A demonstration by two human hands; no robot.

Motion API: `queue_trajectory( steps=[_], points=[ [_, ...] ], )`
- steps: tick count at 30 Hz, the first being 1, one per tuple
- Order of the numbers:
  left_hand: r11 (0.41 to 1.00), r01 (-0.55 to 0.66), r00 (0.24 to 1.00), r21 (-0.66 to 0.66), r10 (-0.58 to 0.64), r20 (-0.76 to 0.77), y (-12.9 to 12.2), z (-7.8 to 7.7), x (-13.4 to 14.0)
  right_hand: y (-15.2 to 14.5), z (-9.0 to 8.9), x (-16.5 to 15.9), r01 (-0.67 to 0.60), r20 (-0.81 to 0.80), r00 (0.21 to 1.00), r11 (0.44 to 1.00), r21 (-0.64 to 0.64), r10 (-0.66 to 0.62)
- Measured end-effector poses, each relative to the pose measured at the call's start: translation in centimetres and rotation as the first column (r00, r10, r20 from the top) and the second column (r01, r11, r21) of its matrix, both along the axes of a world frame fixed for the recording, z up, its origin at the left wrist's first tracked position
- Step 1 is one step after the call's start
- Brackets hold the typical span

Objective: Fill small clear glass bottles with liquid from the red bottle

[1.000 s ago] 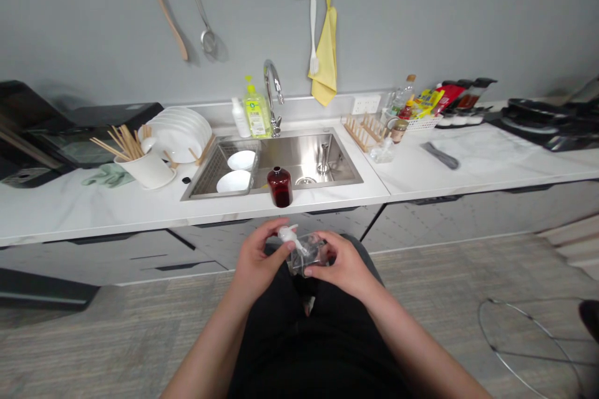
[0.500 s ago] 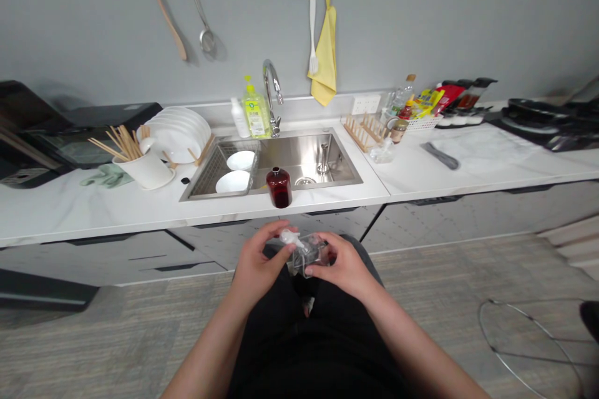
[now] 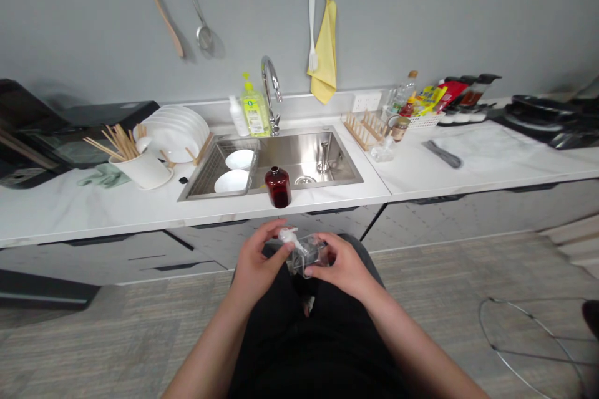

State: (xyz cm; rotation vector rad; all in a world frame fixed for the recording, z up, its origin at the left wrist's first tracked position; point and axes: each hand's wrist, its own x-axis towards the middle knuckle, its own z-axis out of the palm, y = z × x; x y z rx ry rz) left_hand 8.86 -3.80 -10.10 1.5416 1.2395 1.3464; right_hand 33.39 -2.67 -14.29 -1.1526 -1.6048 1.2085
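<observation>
Two hands hold a small clear bottle with a white pump in front of the sink.

The left hand (image 3: 256, 265) is closed on the white pump (image 3: 288, 237) at the top of the clear bottle (image 3: 309, 255). The right hand (image 3: 340, 265) is wrapped around the bottle's body and holds it tilted, with the pump end to the left. The bottle is low, over the person's dark lap, well apart from the desk (image 3: 421, 174). A red bottle (image 3: 277, 187) stands upright on the desk edge, just in front of the sink (image 3: 304, 159). Two white bowls (image 3: 231, 181) lie in a rack in the left part of the sink. A cup of chopsticks (image 3: 140, 165) stands on the left, near a row of white plates (image 3: 174, 133). A yellow cloth (image 3: 324, 53) hangs on the wall above the tap (image 3: 270, 90).
</observation>
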Motion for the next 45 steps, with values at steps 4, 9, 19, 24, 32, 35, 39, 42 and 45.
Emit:
queue_trajectory(
  steps=[4,9,19,24,32,35,39,42,45],
  points=[
    [0.998,-0.063,0.998,-0.012,0.063,0.0,0.5,-0.5,-0.3,0.2,-0.1,0.3,0.001,0.011,1.0,1.0,-0.003,-0.001],
    [0.996,-0.072,0.987,-0.061,0.08,0.143,1.0,-0.6,-1.2,0.7,-0.1,0.5,-0.001,0.036,0.999,1.0,0.003,0.0],
    [0.96,-0.276,0.845,-0.043,0.264,0.466,3.1,-1.4,-8.5,2.0,-0.9,1.4,-0.03,0.011,0.999,0.999,-0.012,0.03],
    [0.865,-0.5,0.782,-0.051,0.475,0.404,4.4,-1.1,-14.3,2.9,-1.0,1.9,-0.03,0.007,1.0,1.0,-0.006,0.03],
    [0.538,-0.841,0.536,0.06,0.814,0.224,7.0,0.2,-27.7,5.3,0.4,1.5,-0.006,-0.042,0.999,0.999,-0.034,0.005],
    [0.485,-0.873,0.488,0.051,0.868,0.092,8.6,-0.7,-31.8,6.2,1.0,1.3,0.001,-0.076,0.997,0.998,-0.061,-0.006],
    [0.461,-0.887,0.44,0.003,0.849,-0.292,11.0,-1.9,-35.3,7.0,2.0,0.9,-0.032,-0.074,0.997,0.992,-0.124,0.023],
    [0.459,-0.888,0.38,0.037,0.776,-0.503,13.1,-2.4,-36.5,7.7,2.7,0.8,-0.043,-0.081,0.996,0.99,-0.137,0.033],
    [0.499,-0.861,0.33,0.101,0.699,-0.634,15.1,-2.9,-36.5,8.2,3.0,1.1,-0.044,-0.079,0.996,0.99,-0.132,0.034]
  ],
)
